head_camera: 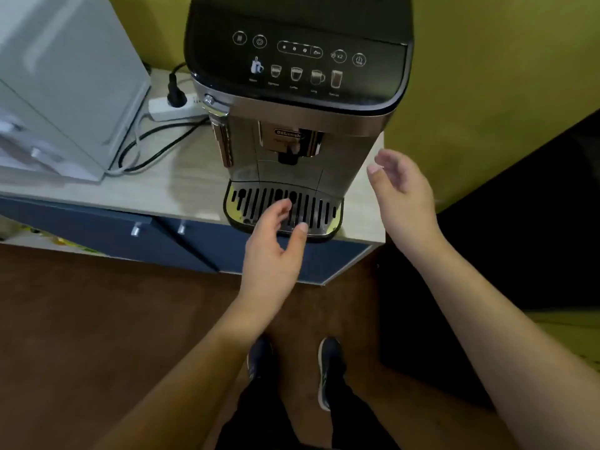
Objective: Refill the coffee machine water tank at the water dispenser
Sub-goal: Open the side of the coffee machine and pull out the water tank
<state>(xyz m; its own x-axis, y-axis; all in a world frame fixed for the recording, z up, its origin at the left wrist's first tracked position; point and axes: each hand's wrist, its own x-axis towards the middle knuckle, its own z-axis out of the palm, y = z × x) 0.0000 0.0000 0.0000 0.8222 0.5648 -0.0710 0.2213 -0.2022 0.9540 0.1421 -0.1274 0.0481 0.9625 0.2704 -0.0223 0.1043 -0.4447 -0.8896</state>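
The coffee machine [298, 102] stands upright at the right end of the desk [181, 186], its long axis vertical, its front with control panel and slotted drip tray [282, 209] facing the person. The water tank itself cannot be made out. The left hand [276, 251] hovers before the drip tray, fingers spread, grasping nothing. The right hand [402, 190] is held open beside the machine's right side, apart from it, also empty. To the left on the desk lie a white power strip [175, 108] and dark cables, then a white appliance [61, 82]. Blue cabinet doors below, brown floor, yellow-green wall behind
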